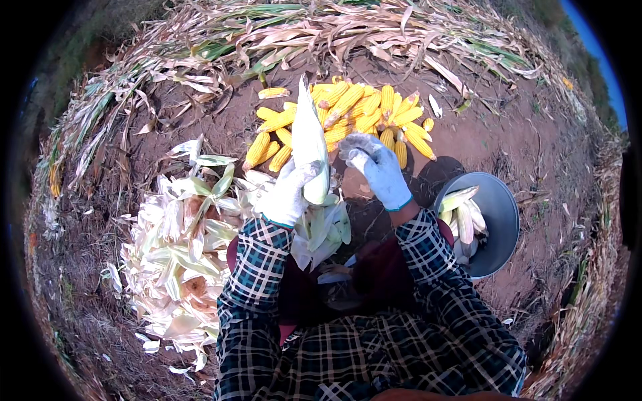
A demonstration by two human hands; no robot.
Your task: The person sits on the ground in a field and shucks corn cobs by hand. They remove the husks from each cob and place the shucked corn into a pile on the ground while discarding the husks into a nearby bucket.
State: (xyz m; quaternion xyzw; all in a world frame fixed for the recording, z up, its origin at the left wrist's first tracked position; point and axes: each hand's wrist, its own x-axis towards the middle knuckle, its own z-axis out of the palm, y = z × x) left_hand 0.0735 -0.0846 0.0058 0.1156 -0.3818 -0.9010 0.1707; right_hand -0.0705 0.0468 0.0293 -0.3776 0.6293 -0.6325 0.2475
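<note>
My left hand, in a white work glove, grips an ear of corn in its pale husk near its thick lower end. The ear stands with its narrow tip pointing away from me. To the right, apart from the ear, is my right hand in a soiled white glove. Its fingers are curled, and their undersides are hidden, so I cannot see whether anything is inside. Beyond both hands lies a heap of bare yellow corn cobs. Loose husks lie just below the held ear.
A large pile of stripped husks spreads at my left. On my right a grey metal bucket holds several husked-over ears. Dry corn stalks form a bank across the far side of the brown soil.
</note>
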